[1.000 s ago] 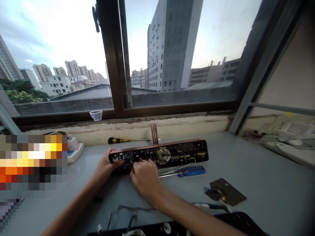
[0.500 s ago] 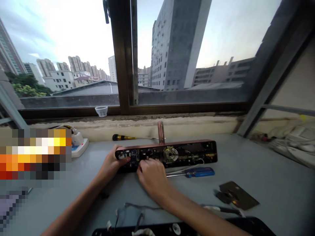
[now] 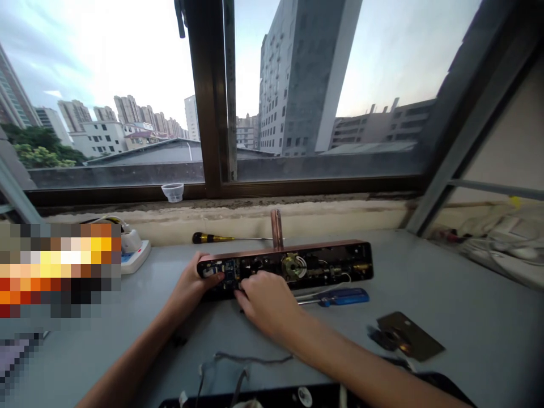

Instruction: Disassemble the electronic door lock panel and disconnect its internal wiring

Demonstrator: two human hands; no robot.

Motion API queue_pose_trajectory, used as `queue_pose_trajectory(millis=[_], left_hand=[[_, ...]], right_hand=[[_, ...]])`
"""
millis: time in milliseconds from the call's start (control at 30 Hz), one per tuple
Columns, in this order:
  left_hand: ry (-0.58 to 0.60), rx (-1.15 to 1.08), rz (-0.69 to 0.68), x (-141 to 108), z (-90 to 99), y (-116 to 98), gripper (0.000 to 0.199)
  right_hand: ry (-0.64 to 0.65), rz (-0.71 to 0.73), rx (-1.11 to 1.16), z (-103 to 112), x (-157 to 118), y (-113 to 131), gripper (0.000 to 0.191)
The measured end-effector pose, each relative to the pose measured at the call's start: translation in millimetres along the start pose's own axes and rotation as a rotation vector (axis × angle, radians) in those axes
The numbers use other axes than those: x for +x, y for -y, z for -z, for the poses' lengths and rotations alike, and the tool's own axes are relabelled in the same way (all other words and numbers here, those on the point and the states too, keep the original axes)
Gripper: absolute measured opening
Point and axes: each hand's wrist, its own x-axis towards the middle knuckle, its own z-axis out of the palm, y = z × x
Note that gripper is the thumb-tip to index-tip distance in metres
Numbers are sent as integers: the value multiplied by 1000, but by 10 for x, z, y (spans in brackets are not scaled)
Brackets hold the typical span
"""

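A long, opened electronic device housing (image 3: 318,277), black inside with a copper-coloured rim, stands on the table with its inner side facing me. My left hand (image 3: 198,282) grips its left end, the thumb pressing on a blue circuit board (image 3: 230,273). My right hand (image 3: 267,297) reaches into the housing just right of that board, fingers curled together; the fingertips and whatever they may hold are hidden. A round metal part with white wires (image 3: 294,266) sits in the middle of the housing. A blue-handled screwdriver (image 3: 344,297) lies in front of it.
Behind the housing are a copper-coloured post (image 3: 277,229) and a yellow-black screwdriver (image 3: 212,238). A power strip (image 3: 138,258) stands at left, a plastic cup (image 3: 172,192) on the sill. Nearer lie a dark plate (image 3: 419,337), a loose cable (image 3: 255,358) and a black panel (image 3: 280,396).
My right hand has shifted slightly, its thumb now lower and a little apart from the fingers. My left hand keeps its hold on the housing. The whole view has moved a little.
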Motion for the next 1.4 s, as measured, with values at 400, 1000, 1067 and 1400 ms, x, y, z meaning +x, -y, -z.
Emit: queue_pose_trajectory(millis=[400,1000,1067,1400], left_hand=[[-1,-15,13,-16,-4,-24,33],[59,-193,65,-31,0,-46,34],[63,-195,58,-26,0,-49,39],[71,-230,47,-25,-10,-43,39]], right_hand=[[214,292,440,359,-304,-168,13],[155,-21,584,31,-82,-45,14],[161,-8,434,61,13,-77,15],[78,-46,16,-86,147,150,20]])
